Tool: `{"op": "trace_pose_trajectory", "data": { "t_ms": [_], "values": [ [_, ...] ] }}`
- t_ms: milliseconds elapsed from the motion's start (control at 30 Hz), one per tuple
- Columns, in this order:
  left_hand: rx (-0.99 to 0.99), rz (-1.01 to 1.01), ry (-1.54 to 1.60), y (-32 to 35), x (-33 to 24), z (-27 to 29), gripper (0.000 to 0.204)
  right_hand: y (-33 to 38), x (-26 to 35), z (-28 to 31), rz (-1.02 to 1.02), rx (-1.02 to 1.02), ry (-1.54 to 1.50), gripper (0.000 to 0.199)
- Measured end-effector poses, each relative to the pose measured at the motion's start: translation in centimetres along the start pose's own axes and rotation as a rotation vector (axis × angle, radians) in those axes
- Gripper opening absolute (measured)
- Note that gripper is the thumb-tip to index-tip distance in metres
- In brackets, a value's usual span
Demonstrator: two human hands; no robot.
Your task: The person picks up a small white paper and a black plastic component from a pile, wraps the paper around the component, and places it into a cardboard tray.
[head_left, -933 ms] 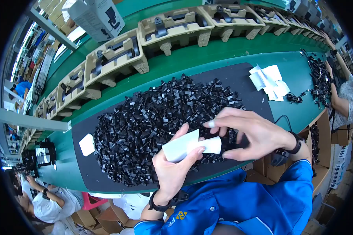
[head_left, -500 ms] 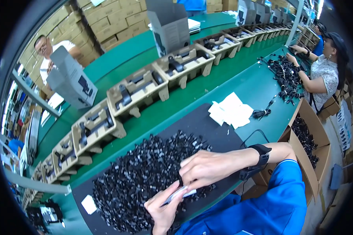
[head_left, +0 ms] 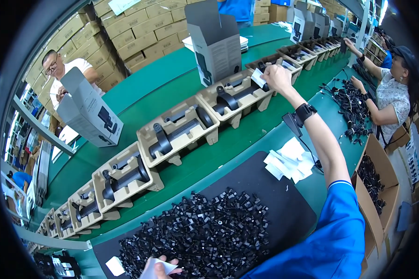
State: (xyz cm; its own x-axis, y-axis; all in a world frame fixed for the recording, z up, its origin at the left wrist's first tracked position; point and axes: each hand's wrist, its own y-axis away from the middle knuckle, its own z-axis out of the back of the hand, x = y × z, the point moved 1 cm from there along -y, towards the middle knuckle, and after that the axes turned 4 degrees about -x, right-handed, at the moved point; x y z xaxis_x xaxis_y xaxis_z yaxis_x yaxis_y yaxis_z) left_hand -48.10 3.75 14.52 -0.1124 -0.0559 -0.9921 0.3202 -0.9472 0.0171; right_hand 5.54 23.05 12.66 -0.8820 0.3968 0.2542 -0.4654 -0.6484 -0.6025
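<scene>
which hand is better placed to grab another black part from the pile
Left. The left hand sits at the near edge of the pile of black parts, holding a small white packet. The right hand is stretched out over a pulp tray on the belt.

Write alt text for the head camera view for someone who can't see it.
The right hand reaches out to a moulded pulp tray on the green conveyor, holding a small white packet. The left hand holds white paper by a pile of small black parts.

Factory packing line: conveyor point(head_left: 172, 93), trays point(head_left: 181, 132)
</scene>
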Motion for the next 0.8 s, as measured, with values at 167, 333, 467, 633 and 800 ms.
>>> {"op": "trace_pose_trajectory", "data": {
  "t_ms": [167,333,467,633,800],
  "values": [
    [-0.016,0.008,-0.069,-0.3,0.2,1.1,0.035,0.2,1.0,-3.6,0.230,-0.089,0.241,0.023],
    [-0.010,0.012,-0.021,-0.1,0.4,1.5,0.035,0.0,0.9,-3.6,-0.040,0.015,0.319,0.030],
    [0.195,0.137,0.097,1.0,-0.3,1.2,0.031,1.7,3.3,1.5,0.086,0.104,0.320,0.035],
    [0.623,0.508,0.390,1.2,2.0,0.9,0.046,16.3,17.3,12.2,0.717,0.261,-0.740,0.020],
    [0.941,0.344,0.245,3.0,4.3,0.9,0.036,30.1,23.0,18.9,0.893,0.318,-0.726,0.036]
  ]
}}
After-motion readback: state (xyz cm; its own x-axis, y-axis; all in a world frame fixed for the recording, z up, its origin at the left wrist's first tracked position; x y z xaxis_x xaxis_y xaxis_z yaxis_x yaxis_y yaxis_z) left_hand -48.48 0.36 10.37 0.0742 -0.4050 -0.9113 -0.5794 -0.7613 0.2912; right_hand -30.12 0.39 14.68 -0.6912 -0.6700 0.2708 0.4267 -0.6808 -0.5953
